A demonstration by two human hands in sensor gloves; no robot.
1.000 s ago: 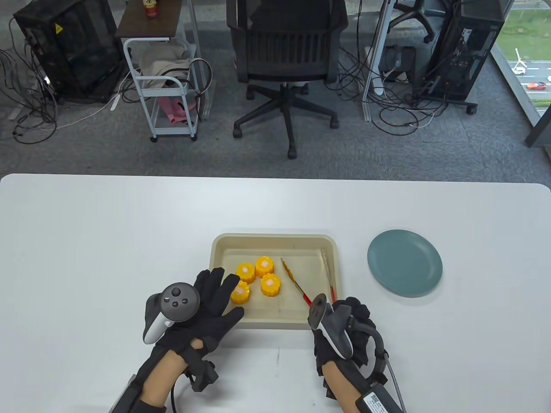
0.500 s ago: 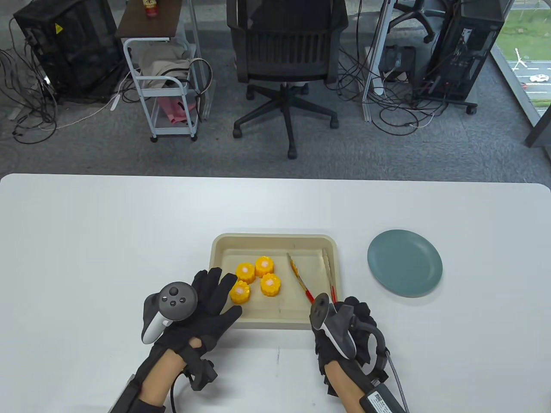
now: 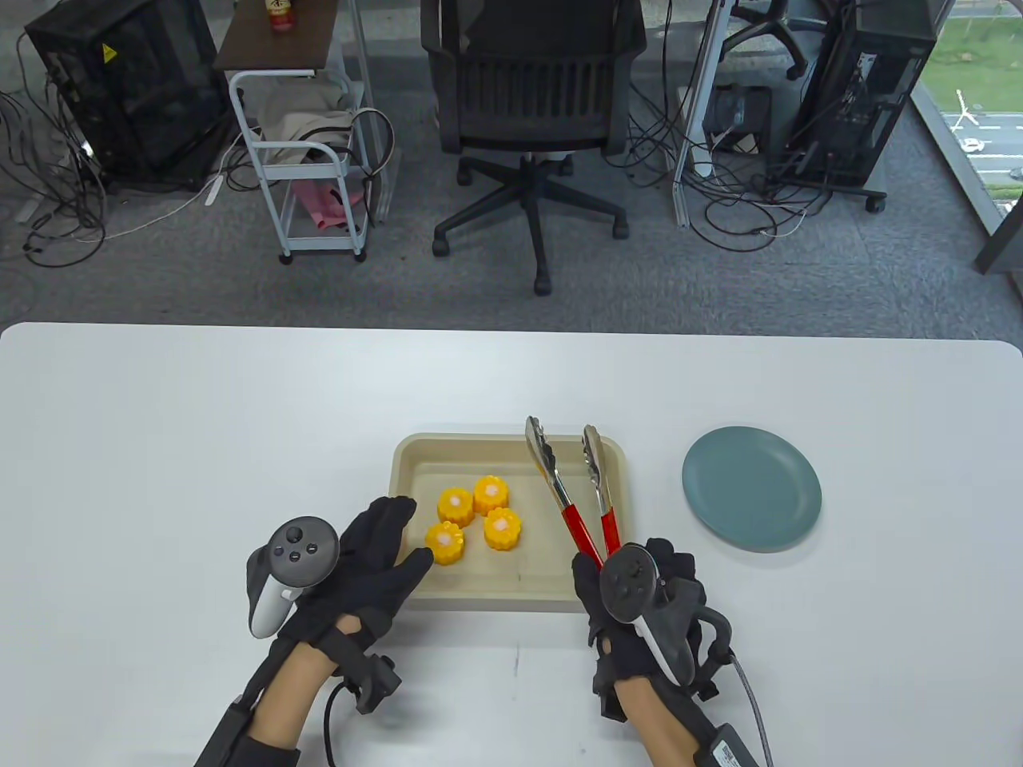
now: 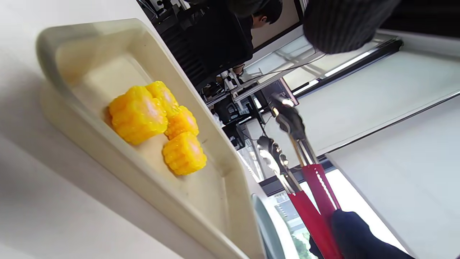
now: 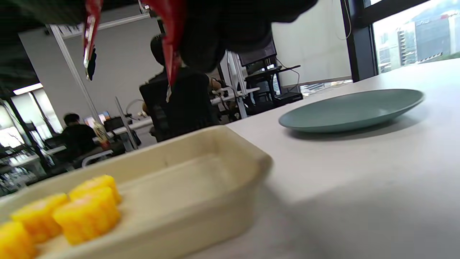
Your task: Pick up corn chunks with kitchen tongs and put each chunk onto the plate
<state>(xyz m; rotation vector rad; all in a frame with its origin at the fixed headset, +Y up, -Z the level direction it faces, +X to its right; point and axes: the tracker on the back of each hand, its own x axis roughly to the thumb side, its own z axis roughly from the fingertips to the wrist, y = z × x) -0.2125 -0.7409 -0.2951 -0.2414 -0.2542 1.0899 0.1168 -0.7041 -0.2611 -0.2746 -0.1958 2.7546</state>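
Observation:
Several yellow corn chunks (image 3: pixel 478 518) (image 4: pixel 158 122) (image 5: pixel 86 212) sit grouped in the left half of a beige tray (image 3: pixel 591 447) (image 4: pixel 201 223) (image 5: pixel 230 158). My right hand (image 3: pixel 639 591) grips the red handles of metal kitchen tongs (image 3: pixel 571 479) (image 4: pixel 298 169) (image 5: pixel 169 39), held lifted over the tray's right side with their tips spread apart. My left hand (image 3: pixel 376 559), fingers straight, rests at the tray's near left corner, its thumb close to the nearest chunk. The teal plate (image 3: pixel 751 487) (image 5: pixel 352 108) lies bare to the right of the tray.
The white table (image 3: pixel 160 447) spreads wide around the tray. Beyond its far edge stand an office chair (image 3: pixel 531 104), a white cart (image 3: pixel 300 152) and computer cases with cables on the floor.
My right hand lifted the tongs off the tray floor and swung them up, tips now pointing away over the far rim. My left hand slid slightly left and back.

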